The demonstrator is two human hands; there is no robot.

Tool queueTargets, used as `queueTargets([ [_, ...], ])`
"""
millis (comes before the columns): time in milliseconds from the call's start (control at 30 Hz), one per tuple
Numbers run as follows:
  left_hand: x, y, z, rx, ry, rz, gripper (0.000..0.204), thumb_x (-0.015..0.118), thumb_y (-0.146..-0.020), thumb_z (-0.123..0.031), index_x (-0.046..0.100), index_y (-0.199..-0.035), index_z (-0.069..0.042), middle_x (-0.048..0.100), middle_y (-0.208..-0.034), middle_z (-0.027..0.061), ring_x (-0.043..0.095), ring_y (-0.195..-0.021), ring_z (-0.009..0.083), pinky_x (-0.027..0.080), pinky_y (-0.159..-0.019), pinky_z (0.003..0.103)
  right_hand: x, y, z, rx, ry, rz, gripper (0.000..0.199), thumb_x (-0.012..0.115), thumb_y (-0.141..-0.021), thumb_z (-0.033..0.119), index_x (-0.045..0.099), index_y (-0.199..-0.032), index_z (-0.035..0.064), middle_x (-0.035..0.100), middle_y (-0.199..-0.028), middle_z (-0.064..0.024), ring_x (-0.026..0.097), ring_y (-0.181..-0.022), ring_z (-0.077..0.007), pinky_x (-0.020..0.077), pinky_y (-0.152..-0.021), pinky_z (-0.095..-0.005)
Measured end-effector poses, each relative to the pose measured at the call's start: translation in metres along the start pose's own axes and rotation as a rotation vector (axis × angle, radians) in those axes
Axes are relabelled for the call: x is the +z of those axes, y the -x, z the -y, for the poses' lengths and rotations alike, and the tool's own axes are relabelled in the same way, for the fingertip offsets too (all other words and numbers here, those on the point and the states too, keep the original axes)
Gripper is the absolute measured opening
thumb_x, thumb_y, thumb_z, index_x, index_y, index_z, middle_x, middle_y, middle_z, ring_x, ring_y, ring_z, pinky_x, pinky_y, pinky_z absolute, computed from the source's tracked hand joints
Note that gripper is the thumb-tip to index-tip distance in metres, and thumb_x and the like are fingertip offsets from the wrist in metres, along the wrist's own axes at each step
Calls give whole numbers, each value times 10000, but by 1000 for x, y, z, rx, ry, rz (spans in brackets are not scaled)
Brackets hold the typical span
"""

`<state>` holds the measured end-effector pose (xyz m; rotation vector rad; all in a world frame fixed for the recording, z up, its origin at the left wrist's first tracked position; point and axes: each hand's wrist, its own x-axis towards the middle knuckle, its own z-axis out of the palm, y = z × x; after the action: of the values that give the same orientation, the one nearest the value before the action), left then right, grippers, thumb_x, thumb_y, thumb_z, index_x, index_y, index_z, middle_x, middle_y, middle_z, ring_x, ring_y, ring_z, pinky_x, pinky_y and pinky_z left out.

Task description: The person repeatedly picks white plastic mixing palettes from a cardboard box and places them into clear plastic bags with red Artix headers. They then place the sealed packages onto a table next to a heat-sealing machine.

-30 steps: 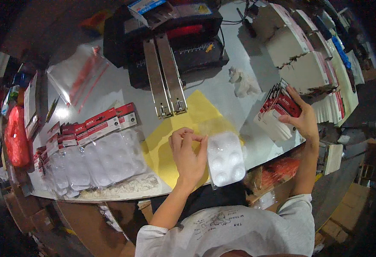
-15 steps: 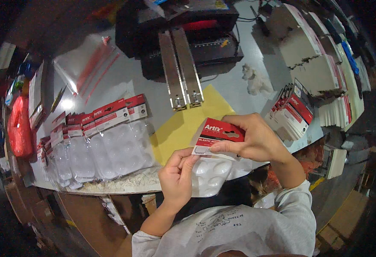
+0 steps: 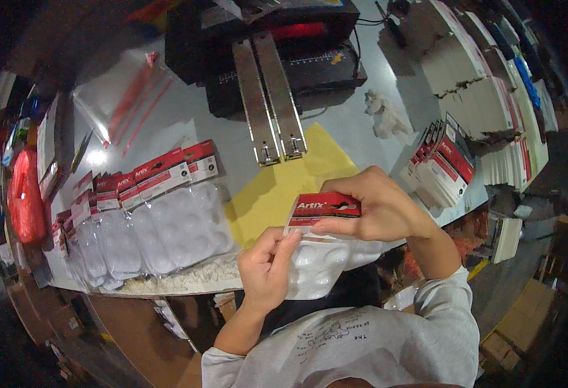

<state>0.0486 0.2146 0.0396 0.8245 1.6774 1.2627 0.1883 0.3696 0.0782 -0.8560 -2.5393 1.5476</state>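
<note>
A red and white header card [image 3: 326,205] with a hang hole is held at the table's near edge, its face tilted upward. Below it hangs a white plastic paint palette [image 3: 316,275] with round wells, seemingly in a clear bag. My right hand [image 3: 387,210] pinches the card's right side, thumb on the front. At the lower left corner, where card and palette meet, my left hand [image 3: 264,268] is closed in a pinch. Its curled fingers partly hide that corner. Under the card lies a yellow sheet [image 3: 267,200], before two metal rails [image 3: 264,103].
Several bagged palettes with header cards [image 3: 167,226] overlap on the left. Clear bags with red strips [image 3: 125,97] lie behind them. A stack of header cards [image 3: 442,165] stands at right, beside tall card piles [image 3: 474,110]. A black machine [image 3: 297,71] sits at the back; crumpled white material [image 3: 387,116] lies nearby.
The header card has tipped and looks flatter in view, shifting slightly left with my right hand. My left hand keeps its pinch. The whole view has shifted a little.
</note>
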Motion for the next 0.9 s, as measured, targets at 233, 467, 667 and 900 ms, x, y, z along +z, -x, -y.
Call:
queueTargets([
  [233,-2,-4,14,93,252,-259,163,598,-876,-113,644,-869,43,604,-738,0,490,-678,55,385,-618,195,-11,11,-21,258,-90,-39,428,719,-746,403,666,-885,1,657,-725,-93,623,-642,-139,487,-587,-289],
  [467,-5,-3,24,27,314,-262,181,580,-888,-113,638,-889,58,615,-789,15,483,-679,53,380,-628,189,15,25,-33,340,-730,75,221,624,-863,183,656,-855,-36,656,-746,-67,606,-623,-98,487,-550,-214],
  [667,-8,-11,22,-11,275,-230,210,510,-932,-155,590,-881,33,583,-791,5,471,-695,50,393,-654,193,31,15,-32,339,-895,-51,187,611,-861,159,629,-821,-24,637,-717,-62,597,-604,-98,474,-528,-217],
  [900,-2,-29,28,-42,435,-199,249,459,-958,-183,558,-849,18,545,-781,-2,452,-735,60,408,-715,218,42,4,-37,367,-972,-223,155,599,-839,110,608,-770,-27,595,-662,-58,551,-521,-110,437,-488,-214],
])
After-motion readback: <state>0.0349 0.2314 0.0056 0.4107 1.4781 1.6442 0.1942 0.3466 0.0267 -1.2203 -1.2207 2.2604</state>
